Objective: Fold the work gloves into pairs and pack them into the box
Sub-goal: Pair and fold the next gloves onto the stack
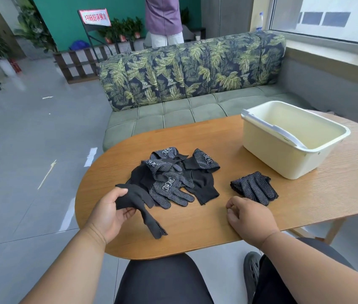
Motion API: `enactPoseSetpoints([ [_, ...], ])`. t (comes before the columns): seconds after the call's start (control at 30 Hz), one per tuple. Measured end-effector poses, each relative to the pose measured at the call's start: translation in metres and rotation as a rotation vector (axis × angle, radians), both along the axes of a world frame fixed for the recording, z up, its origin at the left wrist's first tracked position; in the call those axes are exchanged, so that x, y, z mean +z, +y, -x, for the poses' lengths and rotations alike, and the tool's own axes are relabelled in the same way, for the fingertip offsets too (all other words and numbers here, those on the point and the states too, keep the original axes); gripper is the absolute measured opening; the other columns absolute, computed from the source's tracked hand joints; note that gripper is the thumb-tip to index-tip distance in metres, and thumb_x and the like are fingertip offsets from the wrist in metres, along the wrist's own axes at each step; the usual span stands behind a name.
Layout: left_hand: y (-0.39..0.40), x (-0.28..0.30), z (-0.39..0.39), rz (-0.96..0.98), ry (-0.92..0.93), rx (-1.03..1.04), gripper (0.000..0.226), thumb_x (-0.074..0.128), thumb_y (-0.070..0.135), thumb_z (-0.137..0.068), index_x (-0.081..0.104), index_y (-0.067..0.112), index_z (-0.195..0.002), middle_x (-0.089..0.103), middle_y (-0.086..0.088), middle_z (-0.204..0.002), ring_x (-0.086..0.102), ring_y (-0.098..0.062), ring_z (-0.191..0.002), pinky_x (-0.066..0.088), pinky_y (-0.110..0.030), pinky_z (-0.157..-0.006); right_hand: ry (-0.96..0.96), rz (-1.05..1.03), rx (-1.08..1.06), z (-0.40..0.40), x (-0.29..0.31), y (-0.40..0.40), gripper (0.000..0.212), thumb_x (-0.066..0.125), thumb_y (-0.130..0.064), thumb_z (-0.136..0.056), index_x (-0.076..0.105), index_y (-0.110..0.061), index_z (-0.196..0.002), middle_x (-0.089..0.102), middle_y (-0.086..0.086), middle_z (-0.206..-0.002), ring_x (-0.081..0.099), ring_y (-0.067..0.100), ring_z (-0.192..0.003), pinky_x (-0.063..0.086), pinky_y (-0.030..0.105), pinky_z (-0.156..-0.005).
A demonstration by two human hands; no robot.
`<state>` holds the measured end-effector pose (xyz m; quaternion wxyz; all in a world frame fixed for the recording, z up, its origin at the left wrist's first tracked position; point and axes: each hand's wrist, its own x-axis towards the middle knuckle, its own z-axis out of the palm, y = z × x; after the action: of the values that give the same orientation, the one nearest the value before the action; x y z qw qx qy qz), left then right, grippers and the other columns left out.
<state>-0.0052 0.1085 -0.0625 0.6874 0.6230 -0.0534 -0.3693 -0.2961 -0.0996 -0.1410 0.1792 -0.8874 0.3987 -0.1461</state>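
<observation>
A heap of black work gloves (173,178) with white dots lies in the middle of the oval wooden table (195,233). My left hand (107,213) grips one black glove (143,207) by its cuff at the heap's near left edge; its fingers trail toward me on the table. A folded pair of gloves (253,187) sits apart to the right of the heap. My right hand (248,216) rests on the table just in front of that pair, fingers loosely curled and holding nothing. The cream plastic box (287,159) stands at the table's far right, and I see nothing inside it.
A green sofa (173,115) with a leaf-print backrest stands right behind the table. A person (164,20) stands beyond it. My knees and a dark shoe (251,270) are below the near table edge. A window sill runs along the right.
</observation>
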Motion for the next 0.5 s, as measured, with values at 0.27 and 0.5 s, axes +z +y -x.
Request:
enactPoseSetpoints([
  [0.27, -0.001, -0.029, -0.025, -0.647, -0.683, 0.072, 0.045, 0.059, 0.025, -0.093, 0.048, 0.034, -0.136, 0.066, 0.002, -0.101, 0.063, -0.026, -0.088, 0.047, -0.037, -0.073, 0.018, 0.007, -0.005, -0.003, -0.003, 0.0, 0.01, 0.056, -0.038, -0.09, 0.061, -0.035, -0.098, 0.061, -0.015, -0.086, 0.058, 0.011, -0.08, 0.049, 0.031, -0.065],
  [0.5, -0.042, -0.021, -0.018, -0.714, -0.936, -0.122, 0.023, 0.047, 0.036, -0.096, 0.068, 0.04, -0.087, 0.064, 0.002, -0.112, 0.059, -0.023, -0.093, 0.047, -0.035, -0.081, 0.006, 0.017, -0.002, -0.003, -0.004, 0.0, 0.009, 0.056, -0.038, -0.09, 0.061, -0.035, -0.096, 0.059, -0.014, -0.081, 0.057, 0.011, -0.074, 0.047, 0.031, -0.062],
])
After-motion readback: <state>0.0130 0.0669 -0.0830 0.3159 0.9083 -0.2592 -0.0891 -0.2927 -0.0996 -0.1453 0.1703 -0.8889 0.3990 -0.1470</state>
